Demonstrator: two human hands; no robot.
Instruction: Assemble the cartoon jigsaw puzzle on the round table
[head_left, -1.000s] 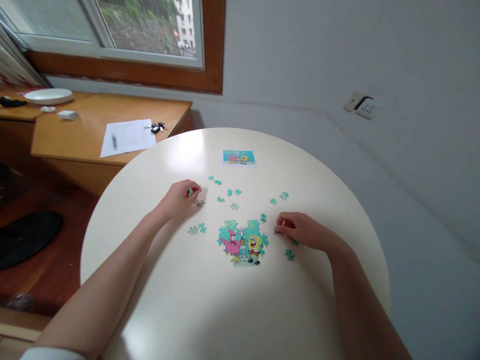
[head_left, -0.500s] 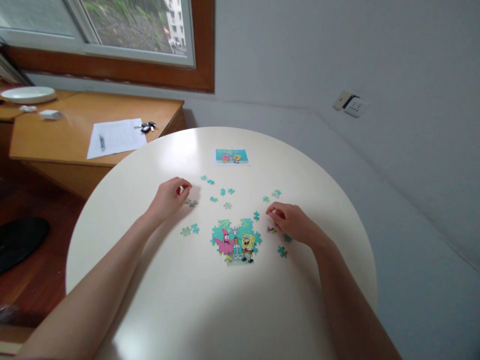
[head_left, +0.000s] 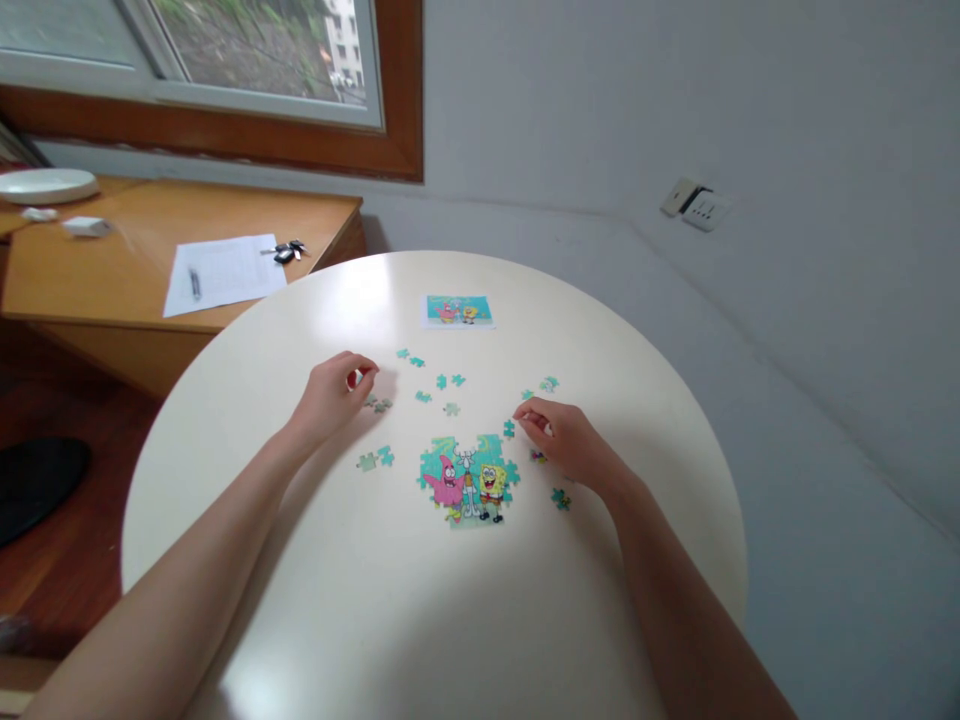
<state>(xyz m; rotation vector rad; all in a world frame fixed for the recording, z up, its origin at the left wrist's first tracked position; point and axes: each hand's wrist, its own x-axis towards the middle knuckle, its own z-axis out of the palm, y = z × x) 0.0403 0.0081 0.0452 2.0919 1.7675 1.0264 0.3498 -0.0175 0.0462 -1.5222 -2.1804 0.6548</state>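
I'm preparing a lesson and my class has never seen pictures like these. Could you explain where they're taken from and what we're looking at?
There is no machine here: these are a person's bare left hand and right hand. Every picture comes from one camera worn on the head, looking forward and down.

On the round white table lies a partly joined jigsaw, with loose pieces around it and a picture card beyond. The wooden desk to the left bears paper and keys.

Both hands have curled fingers. Some teal shows within the left hand's curl, but whether a piece is held is unclear. The right fingertips are beside a teal piece; I can't tell whether they grip anything.
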